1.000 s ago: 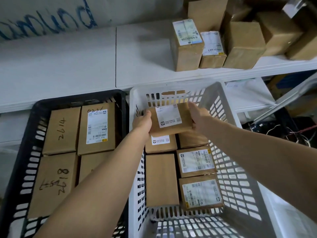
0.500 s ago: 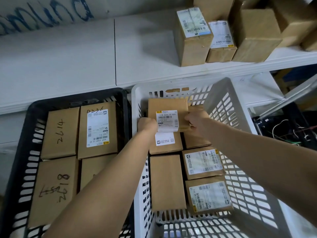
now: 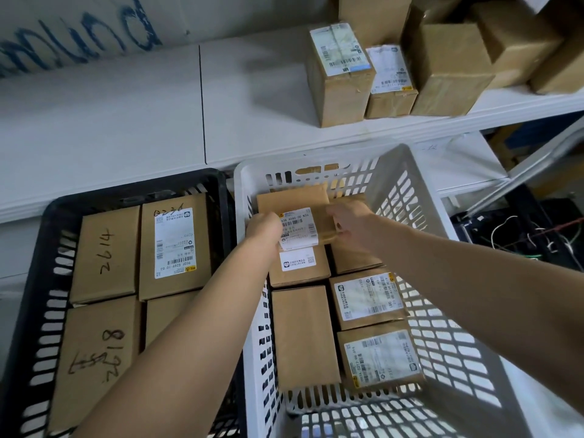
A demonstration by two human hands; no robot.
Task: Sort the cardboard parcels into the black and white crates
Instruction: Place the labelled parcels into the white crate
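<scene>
A flat cardboard parcel [image 3: 294, 203] with a white label lies at the far end of the white crate [image 3: 410, 191], on top of other parcels. My left hand [image 3: 262, 227] grips its left edge. On its right edge rests my right hand [image 3: 350, 221], fingers curled over the cardboard. Several more labelled parcels [image 3: 368, 298] fill the white crate's floor. The black crate [image 3: 57, 248] to the left holds several parcels, two with handwritten numbers [image 3: 106, 252].
A white shelf [image 3: 158, 115] runs above both crates. Several cardboard boxes [image 3: 338, 74] stand on its right part. Loose wires and dark equipment [image 3: 524, 235] lie to the right of the white crate.
Both hands have lowered the labelled parcel from above the crate onto the stack at the crate's far end. My right hand has slid partly off its edge.
</scene>
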